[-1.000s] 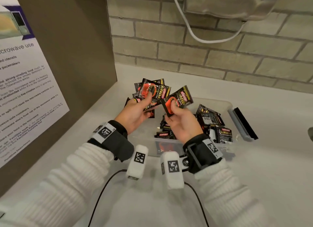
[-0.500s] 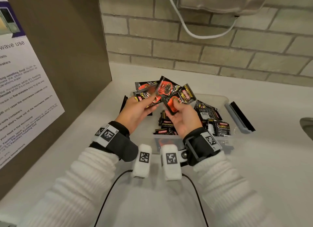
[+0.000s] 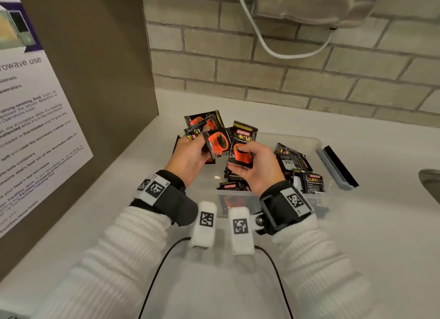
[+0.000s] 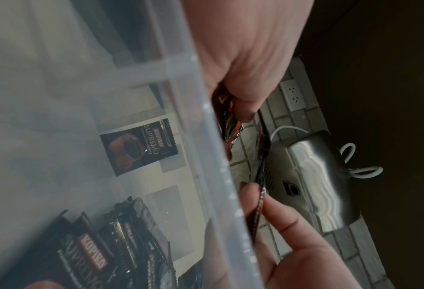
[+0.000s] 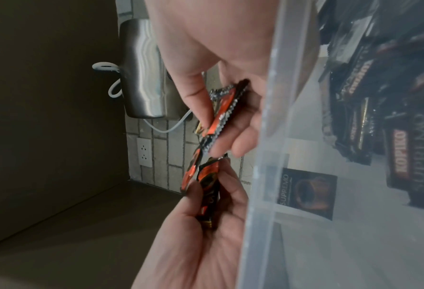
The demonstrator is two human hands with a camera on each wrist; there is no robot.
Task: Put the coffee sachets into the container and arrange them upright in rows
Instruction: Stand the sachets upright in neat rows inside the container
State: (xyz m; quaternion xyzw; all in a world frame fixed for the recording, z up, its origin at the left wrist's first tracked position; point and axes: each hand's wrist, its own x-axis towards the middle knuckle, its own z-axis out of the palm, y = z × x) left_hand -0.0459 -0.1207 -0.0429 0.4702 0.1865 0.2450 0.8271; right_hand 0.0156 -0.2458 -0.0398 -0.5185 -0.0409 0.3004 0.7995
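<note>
Both hands are raised over the near left part of a clear plastic container [image 3: 309, 141] on the white counter. My left hand [image 3: 190, 156] grips a fanned bunch of black-and-orange coffee sachets [image 3: 204, 125]. My right hand [image 3: 252, 168] pinches one sachet [image 3: 241, 153] upright between thumb and fingers, close beside that bunch. In the right wrist view the same sachet [image 5: 221, 113] shows edge-on between thumb and fingers, and the left hand [image 5: 206, 207] holds its sachets below. Loose sachets [image 3: 297, 166] lie jumbled in the container's right half. One sachet [image 4: 139, 148] lies flat seen through the container wall.
The container's lid [image 3: 338, 166] lies on the counter just right of it. A brown panel [image 3: 83, 80] with a notice stands at the left. A brick wall with a metal dryer [image 3: 309, 1] and white cable is behind. A sink edge [image 3: 431, 183] shows far right.
The right hand has turned its sachet from tilted to upright and brought it nearer the left hand's bunch. The left hand has shifted its sachets slightly.
</note>
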